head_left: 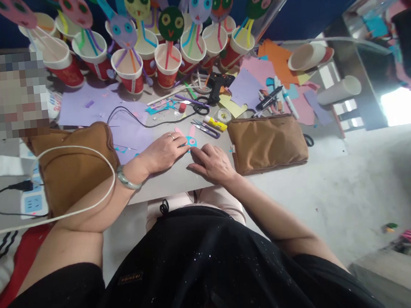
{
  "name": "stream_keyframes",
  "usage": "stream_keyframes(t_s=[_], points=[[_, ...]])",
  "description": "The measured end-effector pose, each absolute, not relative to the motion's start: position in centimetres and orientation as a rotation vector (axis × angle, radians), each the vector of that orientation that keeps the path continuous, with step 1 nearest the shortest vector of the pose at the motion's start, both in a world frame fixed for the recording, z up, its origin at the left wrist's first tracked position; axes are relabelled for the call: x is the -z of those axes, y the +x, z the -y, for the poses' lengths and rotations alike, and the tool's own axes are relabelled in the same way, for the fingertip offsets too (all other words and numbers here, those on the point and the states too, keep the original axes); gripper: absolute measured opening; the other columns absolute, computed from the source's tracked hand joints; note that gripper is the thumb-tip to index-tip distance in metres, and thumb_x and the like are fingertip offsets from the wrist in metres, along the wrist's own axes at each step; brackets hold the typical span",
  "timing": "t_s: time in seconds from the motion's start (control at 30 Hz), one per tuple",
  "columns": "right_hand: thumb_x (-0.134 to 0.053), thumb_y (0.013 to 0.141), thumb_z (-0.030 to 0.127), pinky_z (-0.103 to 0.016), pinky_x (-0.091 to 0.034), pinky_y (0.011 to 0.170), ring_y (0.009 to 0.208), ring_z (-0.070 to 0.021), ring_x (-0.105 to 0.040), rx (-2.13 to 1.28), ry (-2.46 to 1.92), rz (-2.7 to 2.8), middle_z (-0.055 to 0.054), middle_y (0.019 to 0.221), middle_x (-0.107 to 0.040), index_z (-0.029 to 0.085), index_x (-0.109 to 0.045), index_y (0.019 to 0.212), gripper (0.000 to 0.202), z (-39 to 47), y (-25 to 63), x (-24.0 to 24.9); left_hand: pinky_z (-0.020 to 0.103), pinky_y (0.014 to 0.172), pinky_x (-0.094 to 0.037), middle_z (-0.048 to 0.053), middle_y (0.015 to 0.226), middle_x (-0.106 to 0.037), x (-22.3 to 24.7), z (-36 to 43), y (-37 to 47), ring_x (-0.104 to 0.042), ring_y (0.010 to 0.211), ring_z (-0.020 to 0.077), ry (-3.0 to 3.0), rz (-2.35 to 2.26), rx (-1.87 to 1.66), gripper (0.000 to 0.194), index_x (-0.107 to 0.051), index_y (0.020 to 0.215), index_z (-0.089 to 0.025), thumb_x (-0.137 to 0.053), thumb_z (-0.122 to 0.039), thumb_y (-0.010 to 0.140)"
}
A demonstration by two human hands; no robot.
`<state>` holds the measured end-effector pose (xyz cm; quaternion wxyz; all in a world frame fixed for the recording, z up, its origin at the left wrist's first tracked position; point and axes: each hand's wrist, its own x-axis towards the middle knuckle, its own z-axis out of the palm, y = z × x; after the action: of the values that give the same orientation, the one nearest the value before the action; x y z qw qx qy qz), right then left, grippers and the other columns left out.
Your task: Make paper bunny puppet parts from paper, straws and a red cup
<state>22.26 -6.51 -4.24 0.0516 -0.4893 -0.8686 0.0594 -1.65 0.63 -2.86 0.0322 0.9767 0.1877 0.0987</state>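
1. Far to the left of my left hand, a white power strip (32,202) is lying with a black plug in it, and a white cable (81,149) is looping over the brown pouch (77,161) that my left forearm is resting beside.
2. My left hand (164,153) is lying palm down, fingers together, its fingertips pressing on the blue paper face (190,141) with pink ears.
3. My right hand (211,163) is resting just right of that cutout, fingers loosely curled and touching its edge; it is gripping nothing.
4. Beyond both hands, red paper cups (130,76) are standing in a row, each holding a paper animal head on coloured strips.
5. Right of my right hand, a second brown pouch (268,143) is lying closed; I cannot tell its contents.
6. Further right, two empty cups (308,57) are lying on their sides.
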Motion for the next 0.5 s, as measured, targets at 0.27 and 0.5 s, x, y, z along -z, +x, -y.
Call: stream_keyframes(t_s=[0.27, 0.5], points=[[-0.031, 0.107, 0.071, -0.039, -0.047, 0.082, 0.09, -0.0288, -0.057, -0.149, -1.518, 2.56, -0.014, 0.102, -0.065, 0.014, -0.058, 0.152, 0.078, 6.8, 22.7, 4.7, 0.045, 0.107, -0.05, 0.012, 0.111, -0.078, 2.8, -1.6, -2.0, -0.068, 0.108, 0.0265, 2.758, -0.727, -0.573, 0.032, -0.076, 0.115, -0.016, -0.05, -0.008, 0.098], [-0.032, 0.103, 0.078, -0.038, -0.045, 0.081, 0.088, -0.0283, -0.058, -0.134, -1.507, 2.682, -0.012, 0.105, -0.065, 0.022, -0.058, 0.154, 0.08, 6.2, 22.4, 4.6, 0.052, 0.105, -0.048, 0.009, 0.096, -0.079, 3.5, -2.2, -2.6, -0.068, 0.098, 0.0269, 2.633, -0.982, -0.814, 0.035, -0.079, 0.098, -0.019, -0.049, -0.005, 0.088]])
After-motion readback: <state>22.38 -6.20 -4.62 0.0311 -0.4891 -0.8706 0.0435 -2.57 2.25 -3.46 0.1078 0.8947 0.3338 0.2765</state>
